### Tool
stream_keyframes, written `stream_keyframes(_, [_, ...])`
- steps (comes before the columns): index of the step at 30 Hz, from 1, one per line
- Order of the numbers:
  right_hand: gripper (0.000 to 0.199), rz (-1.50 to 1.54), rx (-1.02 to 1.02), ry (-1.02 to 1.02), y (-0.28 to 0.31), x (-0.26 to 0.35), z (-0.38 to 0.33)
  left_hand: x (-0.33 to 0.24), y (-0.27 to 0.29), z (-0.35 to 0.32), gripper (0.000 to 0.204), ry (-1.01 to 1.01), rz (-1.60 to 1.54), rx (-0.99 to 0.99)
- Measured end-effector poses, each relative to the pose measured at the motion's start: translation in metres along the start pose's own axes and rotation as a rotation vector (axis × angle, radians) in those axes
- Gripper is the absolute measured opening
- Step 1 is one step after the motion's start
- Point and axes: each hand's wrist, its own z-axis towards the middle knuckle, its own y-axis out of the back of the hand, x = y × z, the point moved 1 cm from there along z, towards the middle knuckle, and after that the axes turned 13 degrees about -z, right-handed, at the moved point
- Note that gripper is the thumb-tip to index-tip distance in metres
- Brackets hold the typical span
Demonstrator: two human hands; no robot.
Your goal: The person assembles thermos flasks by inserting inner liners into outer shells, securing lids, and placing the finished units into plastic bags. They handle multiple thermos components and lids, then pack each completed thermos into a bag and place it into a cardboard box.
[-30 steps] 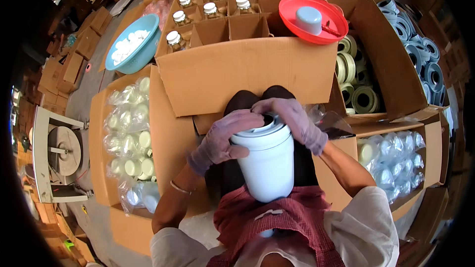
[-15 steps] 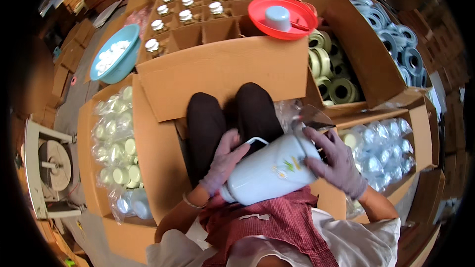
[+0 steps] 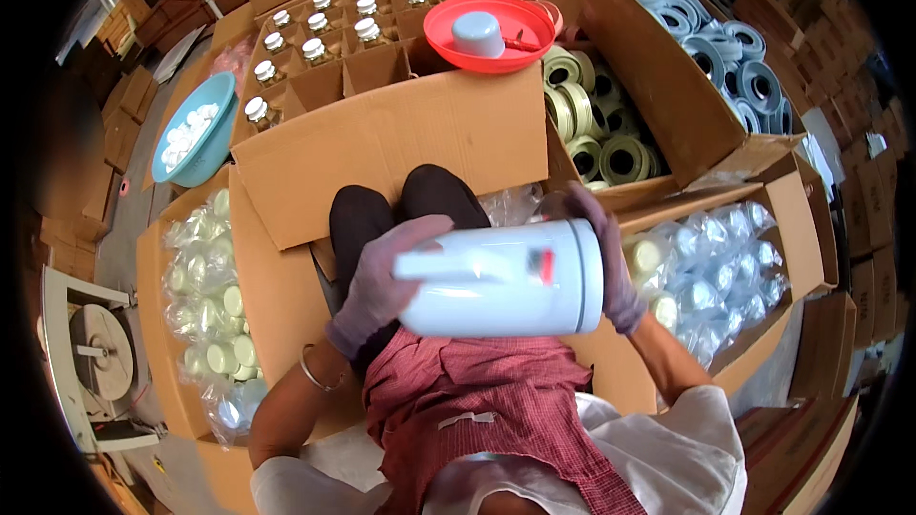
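Observation:
A pale blue thermos jug lies on its side above my lap, its base end toward the right. Its handle faces up, and a small red and dark label shows near the base. My left hand, in a thin greyish glove, is closed round the neck end by the handle. Gloved likewise, my right hand grips the base end from behind, with its fingertips partly hidden. Below the jug is my red checked apron.
Ahead stands a divided carton of white-capped bottles, with a red basin on its edge. A blue basin of white pieces is at left. Cartons of bagged cups, green rings and blue rings surround me.
The jug has rolled so its flower print is out of sight and the handle and label face up. It now lies nearly level. My right hand has shifted behind the base end.

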Motion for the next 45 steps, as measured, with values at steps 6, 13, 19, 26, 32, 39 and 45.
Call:
stream_keyframes(6, [0.025,-0.556,-0.096,0.238,-0.006,0.013,0.01,-0.017,-0.011,0.004,0.02,-0.498,0.434,0.145])
stream_keyframes(13, [0.05,-0.525,0.05,0.569,-0.008,0.051,0.023,-0.01,0.022,0.016,0.024,-0.062,0.523,0.244])
stream_keyframes(19, [0.051,0.878,0.161,-0.407,0.024,-0.077,0.055,-0.047,-0.019,0.029,0.022,-0.725,0.729,0.298])
stream_keyframes(26, [0.057,-0.217,0.05,0.274,-0.016,0.073,0.046,-0.015,0.026,0.022,0.021,-0.081,0.514,0.072])
stream_keyframes(32, [0.045,0.129,-0.041,-0.2,-0.003,0.001,0.068,-0.012,0.012,0.015,0.023,-0.422,0.269,-0.096])
stream_keyframes(39, [0.073,-0.537,0.434,0.612,-0.023,0.111,0.064,-0.019,0.027,0.006,0.022,0.049,0.15,-0.04])
stream_keyframes(45, [0.065,0.147,0.044,-0.058,-0.037,0.036,0.062,-0.009,0.02,0.002,0.019,-0.408,0.32,-0.254])
